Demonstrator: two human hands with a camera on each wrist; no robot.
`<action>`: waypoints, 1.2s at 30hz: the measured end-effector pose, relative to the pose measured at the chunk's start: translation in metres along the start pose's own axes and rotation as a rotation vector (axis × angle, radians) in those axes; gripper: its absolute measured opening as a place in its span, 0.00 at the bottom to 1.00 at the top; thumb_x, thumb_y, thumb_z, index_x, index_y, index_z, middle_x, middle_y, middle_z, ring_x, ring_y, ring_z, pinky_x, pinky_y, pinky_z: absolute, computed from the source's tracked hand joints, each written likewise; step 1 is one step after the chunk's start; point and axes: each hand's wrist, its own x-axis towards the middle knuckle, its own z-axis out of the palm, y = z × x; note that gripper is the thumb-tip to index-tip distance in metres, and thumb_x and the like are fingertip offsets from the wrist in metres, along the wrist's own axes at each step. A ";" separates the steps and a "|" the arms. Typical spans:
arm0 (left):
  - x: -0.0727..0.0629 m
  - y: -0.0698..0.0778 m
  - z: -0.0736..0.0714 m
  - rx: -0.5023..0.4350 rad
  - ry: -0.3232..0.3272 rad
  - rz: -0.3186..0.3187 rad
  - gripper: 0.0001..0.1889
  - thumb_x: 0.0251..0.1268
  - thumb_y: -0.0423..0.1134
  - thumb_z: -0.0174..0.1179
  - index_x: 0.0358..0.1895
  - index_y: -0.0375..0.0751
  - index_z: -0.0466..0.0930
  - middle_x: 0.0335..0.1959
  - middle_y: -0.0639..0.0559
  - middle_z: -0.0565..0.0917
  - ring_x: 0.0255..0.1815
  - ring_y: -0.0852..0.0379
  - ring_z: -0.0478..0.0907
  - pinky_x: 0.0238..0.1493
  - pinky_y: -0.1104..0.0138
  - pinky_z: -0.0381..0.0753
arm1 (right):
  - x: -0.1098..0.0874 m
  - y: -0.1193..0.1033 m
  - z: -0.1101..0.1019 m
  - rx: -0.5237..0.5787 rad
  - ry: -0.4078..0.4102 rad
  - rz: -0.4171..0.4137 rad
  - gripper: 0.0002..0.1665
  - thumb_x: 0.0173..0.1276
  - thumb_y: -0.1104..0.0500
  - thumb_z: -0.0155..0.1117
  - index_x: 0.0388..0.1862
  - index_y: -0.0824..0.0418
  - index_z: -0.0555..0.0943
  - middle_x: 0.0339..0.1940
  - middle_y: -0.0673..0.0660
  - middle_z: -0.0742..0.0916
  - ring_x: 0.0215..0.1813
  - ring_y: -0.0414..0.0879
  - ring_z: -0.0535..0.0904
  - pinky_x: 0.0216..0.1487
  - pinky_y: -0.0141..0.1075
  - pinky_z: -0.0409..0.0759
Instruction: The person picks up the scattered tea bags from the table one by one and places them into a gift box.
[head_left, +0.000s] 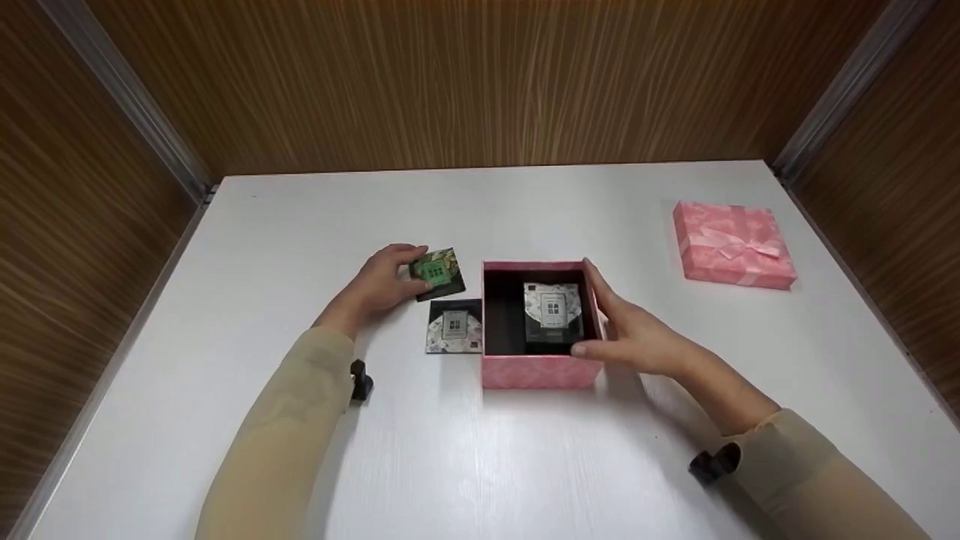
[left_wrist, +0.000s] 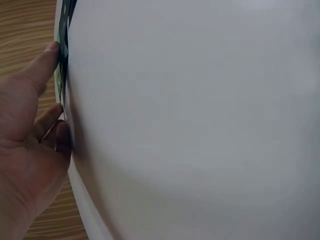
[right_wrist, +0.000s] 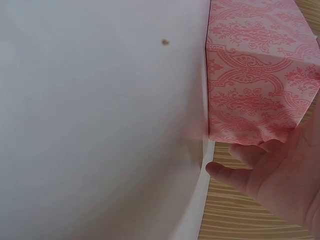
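Note:
My left hand (head_left: 386, 277) pinches a flat square packet (head_left: 448, 289) with a green label, thumb across its face, just above the table; in the left wrist view the green packet (left_wrist: 62, 70) shows edge-on. Just in front of it lies a black packet with a white floral pattern (head_left: 454, 330), right beside an open pink box (head_left: 540, 373). My right hand (head_left: 637, 337) grips the box's right side, thumb at the front corner and fingers along the wall. Inside the box, toward the right, rests another black-and-white floral packet (head_left: 553, 311). The right wrist view shows the box's patterned pink side (right_wrist: 250, 95).
A pink lid with a ribbon bow (head_left: 735, 244) lies at the back right of the white table (head_left: 450, 450). Wood-grain panels (head_left: 480, 82) stand behind the table and on both sides.

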 end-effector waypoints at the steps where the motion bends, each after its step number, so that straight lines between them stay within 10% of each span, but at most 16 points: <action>1: 0.000 0.000 0.000 0.010 -0.002 -0.002 0.37 0.73 0.43 0.70 0.82 0.44 0.67 0.81 0.38 0.65 0.82 0.37 0.58 0.82 0.48 0.55 | 0.000 0.000 0.000 0.005 -0.002 0.000 0.73 0.67 0.43 0.78 0.90 0.47 0.33 0.88 0.61 0.55 0.83 0.62 0.59 0.79 0.61 0.59; 36: 0.000 0.007 0.006 -0.035 0.009 -0.016 0.36 0.73 0.39 0.71 0.81 0.48 0.69 0.74 0.41 0.67 0.76 0.41 0.61 0.77 0.50 0.64 | -0.001 0.001 0.000 0.026 -0.002 -0.005 0.73 0.68 0.45 0.78 0.90 0.46 0.33 0.88 0.60 0.55 0.82 0.61 0.61 0.78 0.60 0.60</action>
